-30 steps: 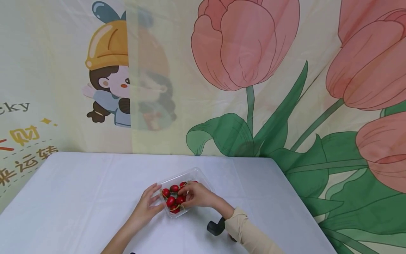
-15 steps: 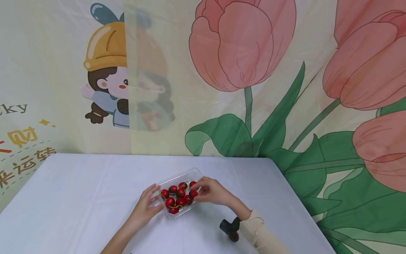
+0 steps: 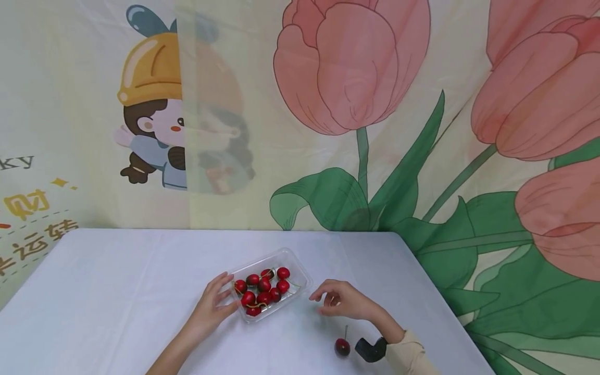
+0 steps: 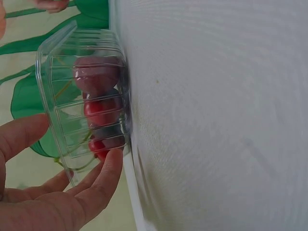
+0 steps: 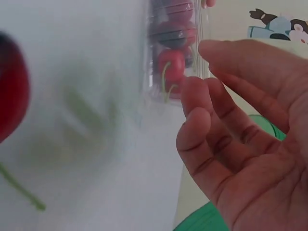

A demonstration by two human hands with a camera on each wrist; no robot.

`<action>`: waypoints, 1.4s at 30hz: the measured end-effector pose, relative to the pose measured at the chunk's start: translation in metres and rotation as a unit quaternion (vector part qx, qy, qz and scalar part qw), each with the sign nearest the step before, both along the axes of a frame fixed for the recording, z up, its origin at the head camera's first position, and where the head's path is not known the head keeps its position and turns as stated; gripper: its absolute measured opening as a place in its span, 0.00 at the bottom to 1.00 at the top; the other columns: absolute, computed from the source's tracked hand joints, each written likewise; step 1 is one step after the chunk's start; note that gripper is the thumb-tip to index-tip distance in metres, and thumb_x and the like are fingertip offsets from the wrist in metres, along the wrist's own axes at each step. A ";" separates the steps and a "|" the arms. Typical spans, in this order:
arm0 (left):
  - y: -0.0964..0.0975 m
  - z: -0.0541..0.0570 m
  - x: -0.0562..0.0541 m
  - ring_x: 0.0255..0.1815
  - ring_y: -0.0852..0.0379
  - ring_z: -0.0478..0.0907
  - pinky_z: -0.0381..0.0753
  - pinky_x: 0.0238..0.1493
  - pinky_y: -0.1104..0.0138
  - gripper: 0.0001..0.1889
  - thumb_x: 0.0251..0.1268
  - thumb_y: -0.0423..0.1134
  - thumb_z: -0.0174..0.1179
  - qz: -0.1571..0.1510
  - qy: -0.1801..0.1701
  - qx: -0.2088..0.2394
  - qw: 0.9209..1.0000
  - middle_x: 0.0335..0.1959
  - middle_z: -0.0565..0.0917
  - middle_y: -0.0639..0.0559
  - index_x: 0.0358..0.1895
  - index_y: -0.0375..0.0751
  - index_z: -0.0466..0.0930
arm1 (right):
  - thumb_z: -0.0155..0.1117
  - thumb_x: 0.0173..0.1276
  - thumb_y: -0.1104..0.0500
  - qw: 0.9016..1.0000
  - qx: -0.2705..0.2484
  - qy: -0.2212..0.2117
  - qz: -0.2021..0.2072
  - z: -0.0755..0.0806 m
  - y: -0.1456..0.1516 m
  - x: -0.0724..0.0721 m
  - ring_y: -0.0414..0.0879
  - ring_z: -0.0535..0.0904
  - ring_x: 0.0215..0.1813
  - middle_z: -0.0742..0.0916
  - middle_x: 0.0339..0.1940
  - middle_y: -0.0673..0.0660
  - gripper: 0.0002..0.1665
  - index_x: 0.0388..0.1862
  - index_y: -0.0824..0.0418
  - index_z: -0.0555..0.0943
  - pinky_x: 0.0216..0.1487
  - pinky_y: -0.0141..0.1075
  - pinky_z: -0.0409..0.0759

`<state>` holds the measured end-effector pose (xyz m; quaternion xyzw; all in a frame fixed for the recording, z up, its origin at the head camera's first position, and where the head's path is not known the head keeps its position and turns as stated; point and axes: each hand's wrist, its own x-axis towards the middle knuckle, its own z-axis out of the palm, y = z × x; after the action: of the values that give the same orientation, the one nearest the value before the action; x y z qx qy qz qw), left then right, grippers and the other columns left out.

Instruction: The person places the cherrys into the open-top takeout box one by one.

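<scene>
A clear plastic container of red cherries, some with green stems, stands slantwise on the white table. My left hand holds its left end, thumb and fingers spread across that side. In the left wrist view, the thumb meets the rim and fingertips touch the ribbed wall of the container. To the right of the container, my right hand hovers over the table with loosely bent fingers and nothing between them. A single dark red cherry with its stem lies on the cloth below that hand.
A black curved piece sits at the right sleeve, beside the lone cherry. White cloth covers the table. Behind its far edge hangs a backdrop printed with pink tulips and a cartoon figure.
My right hand has drawn back from among the cherries to the right, leaving the container. The lone cherry has come into full view as the arm moved aside. My left hand has stayed at the container.
</scene>
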<state>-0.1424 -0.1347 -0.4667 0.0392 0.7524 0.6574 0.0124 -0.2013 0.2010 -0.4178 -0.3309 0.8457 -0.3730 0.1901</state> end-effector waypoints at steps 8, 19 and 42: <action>0.000 0.001 -0.001 0.67 0.26 0.63 0.78 0.59 0.51 0.36 0.60 0.24 0.63 -0.003 0.000 0.002 1.000 0.73 0.51 0.28 0.70 0.23 0.57 | 0.67 0.66 0.61 0.999 -0.019 -0.040 -0.003 -0.013 0.037 0.014 0.36 0.79 0.34 0.84 0.39 0.63 0.17 0.51 0.68 0.82 0.37 0.29 0.83; 0.000 0.000 -0.001 0.67 0.25 0.63 0.77 0.60 0.50 0.35 0.60 0.25 0.63 -0.002 0.000 -0.003 1.000 0.73 0.51 0.28 0.70 0.23 0.57 | 0.70 0.61 0.66 0.982 -0.097 -0.154 0.045 -0.038 0.072 0.033 0.37 0.79 0.33 0.77 0.48 0.77 0.24 0.55 0.72 0.77 0.35 0.24 0.78; -0.001 0.001 -0.002 0.67 0.27 0.64 0.78 0.60 0.51 0.36 0.62 0.25 0.62 -0.005 -0.009 -0.008 1.000 0.73 0.51 0.29 0.71 0.23 0.56 | 0.71 0.62 0.62 0.994 -0.082 0.006 -0.075 -0.034 0.048 0.021 0.40 0.79 0.37 0.83 0.48 0.61 0.22 0.54 0.67 0.80 0.37 0.29 0.84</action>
<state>-0.1440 -0.1356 -0.4660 0.0369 0.7573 0.6516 0.0222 -0.1801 0.2494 -0.4519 -0.2831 0.8360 -0.4520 0.1291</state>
